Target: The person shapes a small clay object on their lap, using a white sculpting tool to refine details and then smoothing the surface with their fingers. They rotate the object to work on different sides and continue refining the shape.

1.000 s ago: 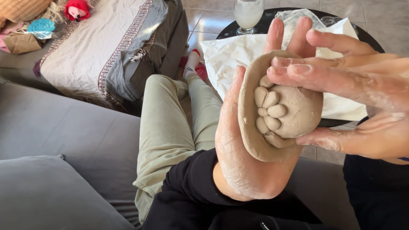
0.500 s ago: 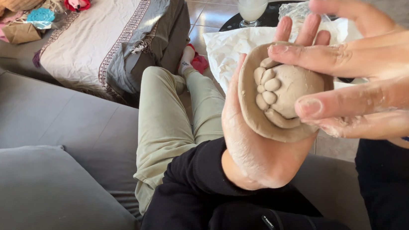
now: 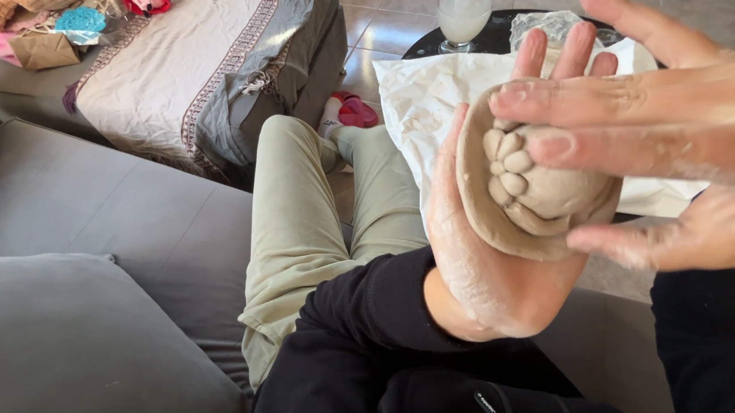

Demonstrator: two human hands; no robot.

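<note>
At the far left lies a grey sofa cushion, and beyond it a striped blanket. The left hand is cupped under a clay piece, with the fingers curled up behind it. The clay looks soft, damp and easy to dent, probably rather heavy, so a broad support from below seems the safest hold. The right hand has its fingers spread over the clay, the fingertips pressing lightly. Behind stands a glass on a dark table.
</note>
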